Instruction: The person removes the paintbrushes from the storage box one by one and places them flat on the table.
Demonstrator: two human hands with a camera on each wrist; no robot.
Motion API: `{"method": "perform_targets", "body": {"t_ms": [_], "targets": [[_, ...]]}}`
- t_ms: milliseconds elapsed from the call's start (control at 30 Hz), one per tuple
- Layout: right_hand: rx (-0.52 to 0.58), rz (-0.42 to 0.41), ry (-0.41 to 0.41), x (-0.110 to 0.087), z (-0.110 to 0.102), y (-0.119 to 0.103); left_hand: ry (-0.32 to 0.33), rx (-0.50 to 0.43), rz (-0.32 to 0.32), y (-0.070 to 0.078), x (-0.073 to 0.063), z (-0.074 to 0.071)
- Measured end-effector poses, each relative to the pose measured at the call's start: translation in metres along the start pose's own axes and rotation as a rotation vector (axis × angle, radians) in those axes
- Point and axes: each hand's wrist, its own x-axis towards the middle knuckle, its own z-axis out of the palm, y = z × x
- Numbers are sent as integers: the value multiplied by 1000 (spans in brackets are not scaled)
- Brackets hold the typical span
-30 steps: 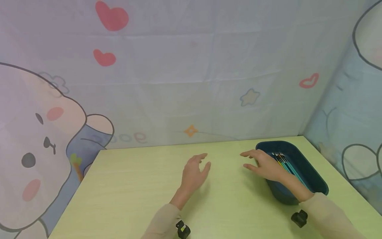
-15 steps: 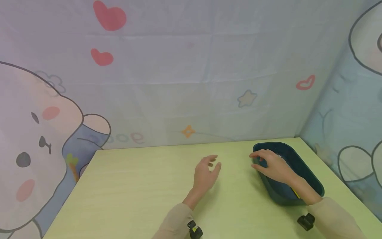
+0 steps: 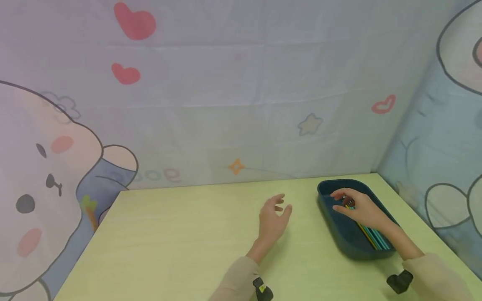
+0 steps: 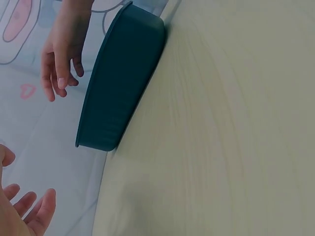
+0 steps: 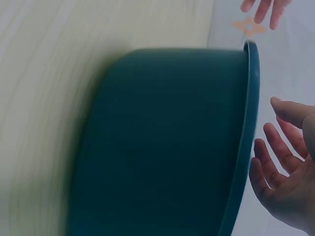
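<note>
A deep, dark teal plastic bin (image 3: pixel 336 232) stands on the table's right side. Several slim teal and yellow sticks (image 3: pixel 373 238), pencil-like with pale and dark ends, lie together inside it. My right hand (image 3: pixel 363 211) hovers over the bin, fingers loosely bent and holding nothing, partly covering the sticks. In the right wrist view its fingertips (image 5: pixel 259 169) appear just past the bin's rim. To the left of the bin, my left hand (image 3: pixel 272 223) is held above the table with relaxed, spread fingers and nothing in it. The left wrist view shows the bin's outer side (image 4: pixel 123 78).
A pale yellow wooden table (image 3: pixel 180 238) carries the bin, near its right edge. Behind it hangs a printed cloth (image 3: pixel 211 83) with hearts and a cartoon bear. A second cloth panel (image 3: pixel 418 159) borders the right side. Small black devices (image 3: pixel 400 281) sit at both wrists.
Both hands have moved right. My right hand has gone from the bin's left rim to above its inside; my left hand has come closer to the bin. The head view has shifted slightly.
</note>
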Motion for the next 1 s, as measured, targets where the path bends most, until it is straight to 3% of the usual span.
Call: {"method": "perform_targets", "body": {"t_ms": [700, 1000], "targets": [[46, 136, 86, -21, -29, 34, 2, -129, -136, 13, 6, 47], [73, 220, 107, -33, -36, 47, 2, -202, -221, 8, 6, 64]]}}
